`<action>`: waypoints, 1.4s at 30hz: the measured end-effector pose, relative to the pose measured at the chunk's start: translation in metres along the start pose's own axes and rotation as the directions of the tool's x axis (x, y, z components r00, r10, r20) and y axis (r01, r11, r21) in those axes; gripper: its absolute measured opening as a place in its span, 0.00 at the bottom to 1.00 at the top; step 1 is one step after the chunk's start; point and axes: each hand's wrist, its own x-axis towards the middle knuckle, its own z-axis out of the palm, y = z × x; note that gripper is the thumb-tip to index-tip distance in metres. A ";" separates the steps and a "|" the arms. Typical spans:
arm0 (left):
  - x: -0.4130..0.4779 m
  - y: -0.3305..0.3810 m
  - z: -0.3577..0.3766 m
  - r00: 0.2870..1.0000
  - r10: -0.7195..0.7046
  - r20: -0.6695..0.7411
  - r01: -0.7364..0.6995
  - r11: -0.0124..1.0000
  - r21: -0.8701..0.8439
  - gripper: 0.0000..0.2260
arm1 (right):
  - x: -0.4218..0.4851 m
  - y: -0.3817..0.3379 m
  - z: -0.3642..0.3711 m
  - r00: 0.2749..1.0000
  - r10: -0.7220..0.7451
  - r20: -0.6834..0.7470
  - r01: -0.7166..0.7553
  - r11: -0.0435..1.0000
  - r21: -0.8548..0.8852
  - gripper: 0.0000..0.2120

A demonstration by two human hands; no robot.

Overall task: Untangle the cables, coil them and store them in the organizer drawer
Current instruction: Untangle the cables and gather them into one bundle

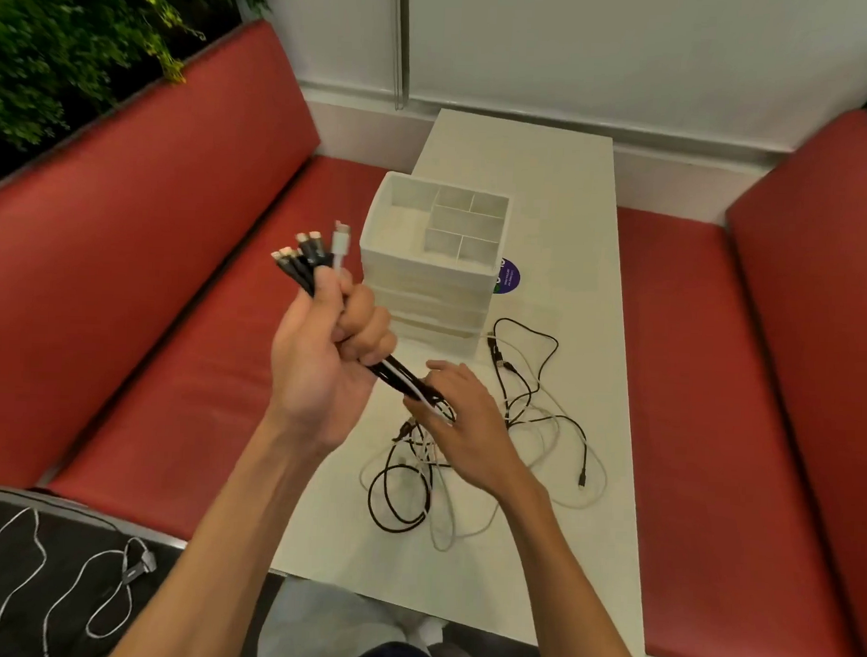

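left hand [322, 359] fingers [367, 326] curled round the cable bundle [395, 373], right hand [467, 427] fingers [444, 373] over its lower run, grip unclear

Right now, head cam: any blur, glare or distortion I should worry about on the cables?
Head view: wide-angle bend curves the table edges and benches; light even, no glare, soft shadows; connector tips above the left hand slightly soft; sticker text unreadable; cables on the table trace fine.
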 end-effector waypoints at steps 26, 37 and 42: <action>0.006 -0.005 -0.032 0.955 -0.284 0.090 -0.008 0.277 0.961 0.19 | 0.056 -0.049 -0.066 0.923 -0.089 0.375 0.195 0.948 -0.253 0.10; 0.012 0.028 -0.001 0.965 0.025 0.260 -0.219 0.624 0.750 0.19 | 0.052 -0.004 -0.094 0.967 -0.003 0.255 0.007 1.000 -0.012 0.15; 0.013 0.051 0.001 0.961 0.195 0.197 -0.277 0.719 0.638 0.20 | 0.038 0.047 -0.065 0.973 0.140 0.185 -0.145 0.989 0.017 0.21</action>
